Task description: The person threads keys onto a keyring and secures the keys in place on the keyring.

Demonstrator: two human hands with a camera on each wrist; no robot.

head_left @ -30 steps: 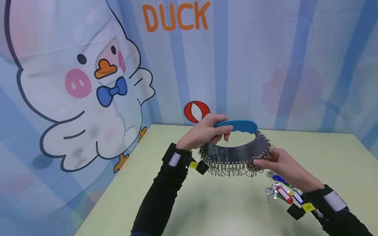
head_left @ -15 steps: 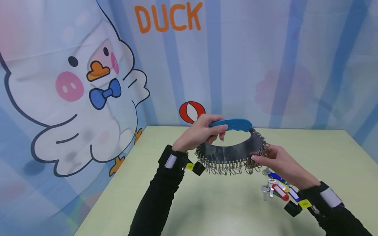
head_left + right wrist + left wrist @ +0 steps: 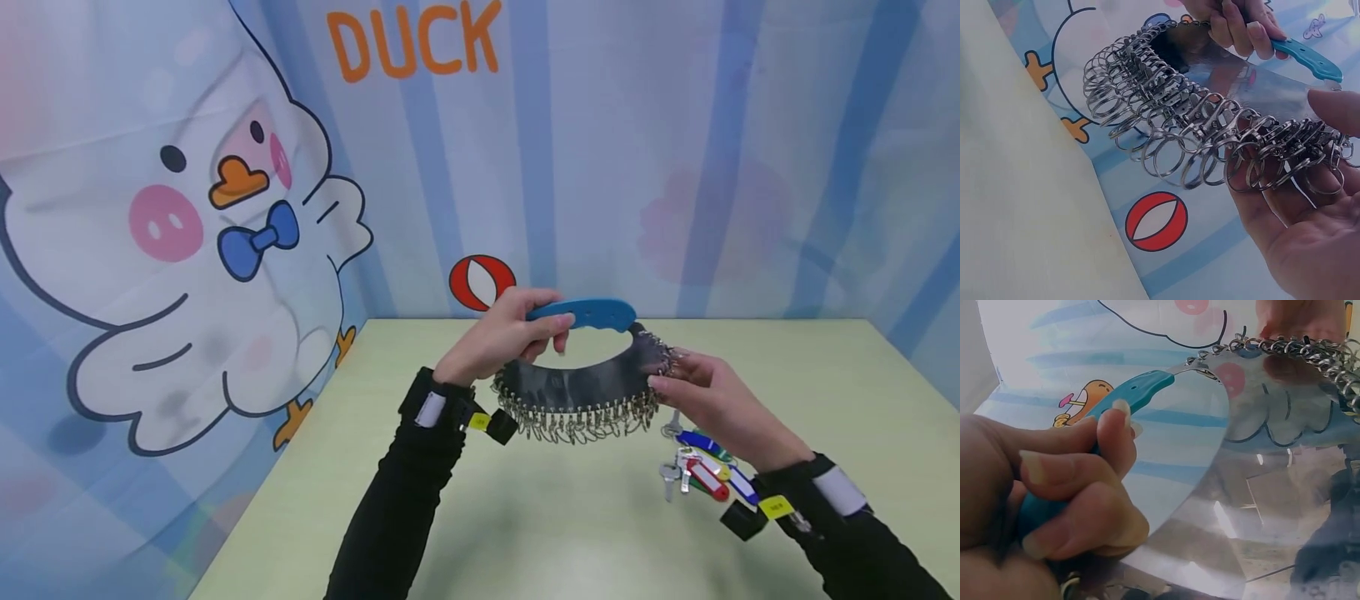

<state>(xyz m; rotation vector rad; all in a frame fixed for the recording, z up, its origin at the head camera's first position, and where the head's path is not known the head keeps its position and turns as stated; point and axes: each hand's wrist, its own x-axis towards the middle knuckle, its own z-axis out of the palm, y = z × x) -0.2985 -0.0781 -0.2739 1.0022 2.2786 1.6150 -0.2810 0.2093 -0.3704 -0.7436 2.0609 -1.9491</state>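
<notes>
A key holder with a crescent-shaped shiny metal plate [image 3: 570, 386], a blue handle [image 3: 607, 313] and a fringe of small metal key rings [image 3: 573, 425] is held up above the table. My left hand [image 3: 504, 335] grips the handle, fingers curled round it, as the left wrist view also shows. At the plate's right end, my right hand [image 3: 723, 404] pinches the edge. In the right wrist view its thumb [image 3: 1338, 112] lies on the plate side, with the fingers under the rings. Those rings hang close together on clips and overlap.
Several keys [image 3: 670, 477] with coloured tags, among them a red tag [image 3: 707, 480] and a blue tag [image 3: 701, 442], lie on the pale table [image 3: 570, 517] below my right hand. A printed curtain [image 3: 592, 150] with a duck drawing stands behind and at the left.
My right hand has shifted slightly up along the plate's edge, and the bunched rings near it now hang more evenly. The left hand keeps its grip; the head view has turned a little right.
</notes>
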